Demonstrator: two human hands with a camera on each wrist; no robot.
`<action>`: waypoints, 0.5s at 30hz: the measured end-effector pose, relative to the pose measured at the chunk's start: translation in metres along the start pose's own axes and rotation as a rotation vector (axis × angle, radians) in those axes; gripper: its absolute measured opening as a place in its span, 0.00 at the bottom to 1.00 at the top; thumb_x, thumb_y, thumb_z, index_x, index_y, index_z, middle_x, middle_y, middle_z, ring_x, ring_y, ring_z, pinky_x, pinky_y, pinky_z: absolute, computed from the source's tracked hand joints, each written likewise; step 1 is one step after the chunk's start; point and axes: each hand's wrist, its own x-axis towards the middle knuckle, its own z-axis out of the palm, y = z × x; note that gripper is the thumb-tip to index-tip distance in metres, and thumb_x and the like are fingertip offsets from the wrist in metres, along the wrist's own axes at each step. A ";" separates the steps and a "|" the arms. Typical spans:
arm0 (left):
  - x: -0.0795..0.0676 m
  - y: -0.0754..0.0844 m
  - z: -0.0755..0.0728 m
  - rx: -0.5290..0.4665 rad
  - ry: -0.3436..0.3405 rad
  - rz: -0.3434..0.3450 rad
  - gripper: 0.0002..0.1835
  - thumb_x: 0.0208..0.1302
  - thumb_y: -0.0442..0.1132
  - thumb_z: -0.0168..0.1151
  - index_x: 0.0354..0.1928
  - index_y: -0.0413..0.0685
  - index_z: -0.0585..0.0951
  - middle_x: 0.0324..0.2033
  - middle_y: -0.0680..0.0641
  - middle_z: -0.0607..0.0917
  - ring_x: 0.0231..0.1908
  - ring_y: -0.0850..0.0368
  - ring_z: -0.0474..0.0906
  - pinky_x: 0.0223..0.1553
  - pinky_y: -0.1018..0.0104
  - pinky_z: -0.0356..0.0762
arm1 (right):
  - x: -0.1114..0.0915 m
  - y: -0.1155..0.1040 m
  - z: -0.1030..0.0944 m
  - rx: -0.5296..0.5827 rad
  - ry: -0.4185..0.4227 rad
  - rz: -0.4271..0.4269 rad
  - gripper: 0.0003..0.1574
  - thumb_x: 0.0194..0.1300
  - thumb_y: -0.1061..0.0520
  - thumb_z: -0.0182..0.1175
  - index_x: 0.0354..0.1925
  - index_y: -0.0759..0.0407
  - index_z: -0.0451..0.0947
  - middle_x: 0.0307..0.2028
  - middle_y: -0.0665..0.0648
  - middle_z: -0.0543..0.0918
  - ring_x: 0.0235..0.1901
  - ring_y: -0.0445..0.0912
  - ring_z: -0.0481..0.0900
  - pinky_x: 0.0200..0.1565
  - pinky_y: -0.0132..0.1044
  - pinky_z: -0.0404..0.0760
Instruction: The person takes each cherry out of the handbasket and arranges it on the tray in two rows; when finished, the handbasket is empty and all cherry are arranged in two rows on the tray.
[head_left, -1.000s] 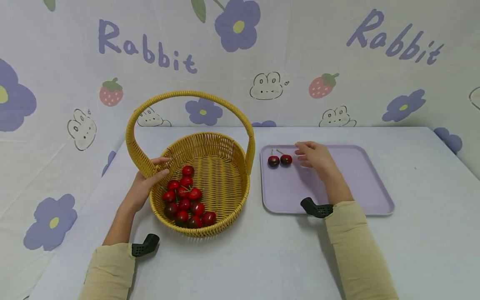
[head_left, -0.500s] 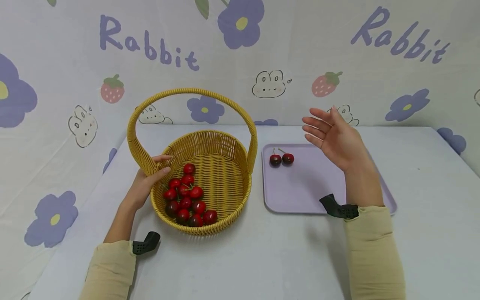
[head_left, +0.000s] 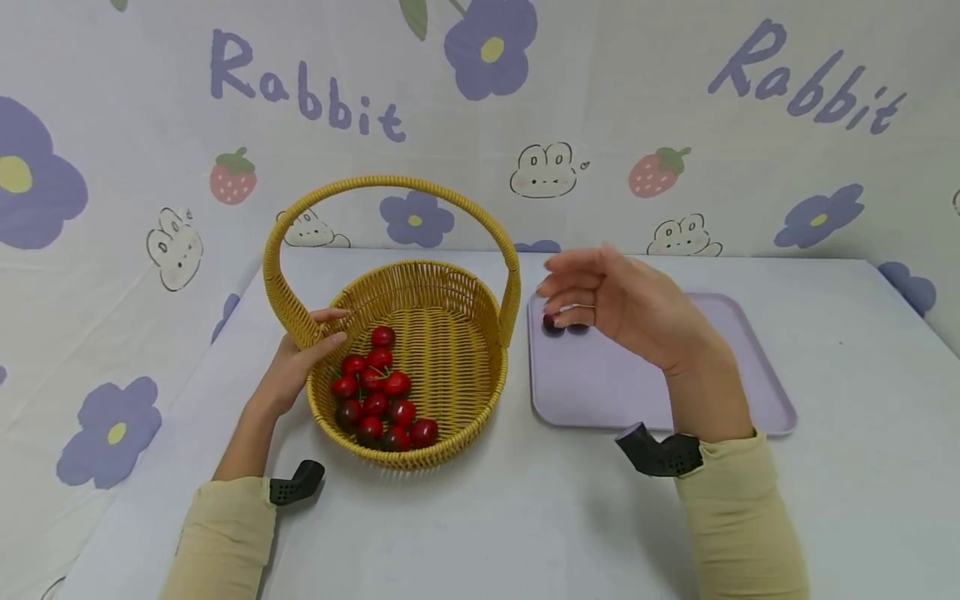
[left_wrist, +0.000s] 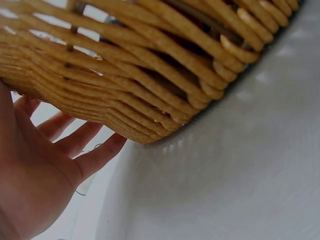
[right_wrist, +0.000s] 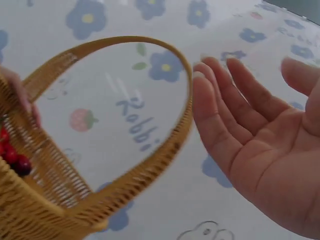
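Note:
A yellow woven basket [head_left: 450,450] with a tall arched handle stands left of centre, holding several red cherries [head_left: 397,383] in its left and front part. My left hand [head_left: 296,367] holds the basket's left side at the foot of the handle, thumb over the rim; in the left wrist view its fingers [left_wrist: 100,155] lie along the outer wall. My right hand [head_left: 622,308] is raised with nothing in it, fingers loosely bent and apart. It overlaps the lilac tray [head_left: 600,408] in the head view. Behind its fingertips, two dark cherries [head_left: 552,326] on the tray are partly hidden.
A white table [head_left: 480,533] lies under basket and tray. Behind it hangs a pale cloth [head_left: 450,150] printed with rabbits, flowers and strawberries. The basket's handle [head_left: 390,182] arches high between the hands' sides.
My right hand rose from beside the tray's two cherries, swung up and right, then came back left and lower, now partly covering them. The left hand stays at the basket.

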 end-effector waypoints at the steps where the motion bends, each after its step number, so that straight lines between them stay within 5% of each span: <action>1: 0.000 0.000 0.000 0.000 0.000 0.000 0.25 0.68 0.41 0.55 0.62 0.34 0.67 0.62 0.38 0.68 0.64 0.46 0.61 0.63 0.51 0.56 | 0.003 0.004 0.003 -0.037 -0.015 0.032 0.26 0.79 0.52 0.35 0.55 0.63 0.76 0.47 0.60 0.81 0.46 0.50 0.79 0.49 0.39 0.77; 9: 0.001 -0.001 -0.001 -0.009 -0.003 -0.001 0.26 0.68 0.42 0.56 0.63 0.34 0.66 0.62 0.38 0.67 0.63 0.46 0.61 0.62 0.53 0.57 | 0.025 0.045 0.020 -0.283 -0.009 0.352 0.25 0.76 0.52 0.45 0.57 0.71 0.72 0.50 0.70 0.77 0.49 0.59 0.76 0.53 0.45 0.74; 15: 0.001 -0.002 -0.002 -0.001 0.004 -0.014 0.27 0.68 0.42 0.56 0.64 0.37 0.66 0.63 0.38 0.67 0.62 0.46 0.62 0.62 0.49 0.58 | 0.043 0.076 0.030 -0.467 -0.015 0.529 0.25 0.73 0.47 0.50 0.58 0.62 0.74 0.50 0.61 0.80 0.51 0.58 0.76 0.54 0.42 0.73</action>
